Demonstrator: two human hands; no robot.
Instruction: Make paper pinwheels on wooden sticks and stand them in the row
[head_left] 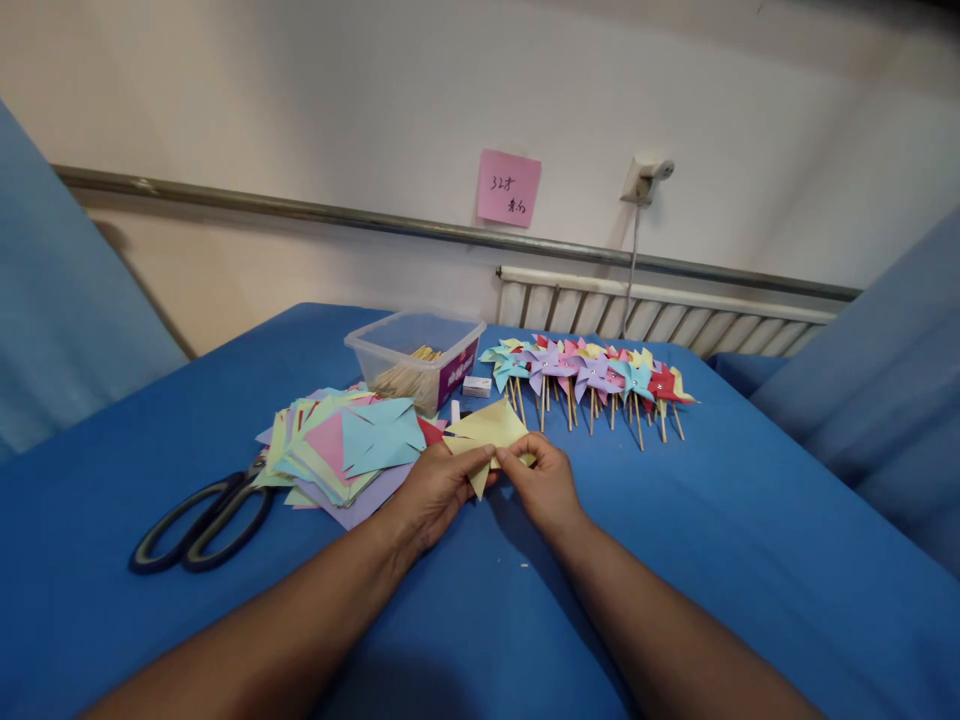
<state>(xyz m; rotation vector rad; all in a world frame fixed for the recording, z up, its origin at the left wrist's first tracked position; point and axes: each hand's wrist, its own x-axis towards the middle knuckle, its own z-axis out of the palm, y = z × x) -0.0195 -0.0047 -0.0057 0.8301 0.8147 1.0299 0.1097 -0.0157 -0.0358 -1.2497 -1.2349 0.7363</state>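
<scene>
A person's 2 bare hands meet at the centre of the view, holding 1 sheet of yellow paper point(495, 425) just above a bench point(675, 570) covered in blue cloth. The sheet has slits running in from its corners, and a pointed flap hangs down between the hands. The left hand point(435, 492) pinches the paper's near left part, thumb on top and fingers underneath. The right hand point(546, 482) pinches its near right edge between thumb and fingertip, the 2 thumbs almost side by side.

Just left of the hands lies a loose pile of cut paper point(382, 435) in light blue, pink, yellow, green and purple. A large pair of scissors point(217, 510) with dark looped handles lies at the pile's left, its blades mostly hidden by the paper. Behind the pile, a clear plastic box point(375, 355) with a purple label contains thin wooden sticks point(426, 354). A small white box point(477, 386) sits beside it.

To the right, finished pinwheels point(596, 375) in blue, purple, pink, red and yellow lie crowded together, their sticks pointing toward the person. Beyond the bench, a pink note point(509, 188) with handwriting including "32" is stuck to the wall, above a metal rail point(337, 215) and a radiator point(675, 315).
</scene>
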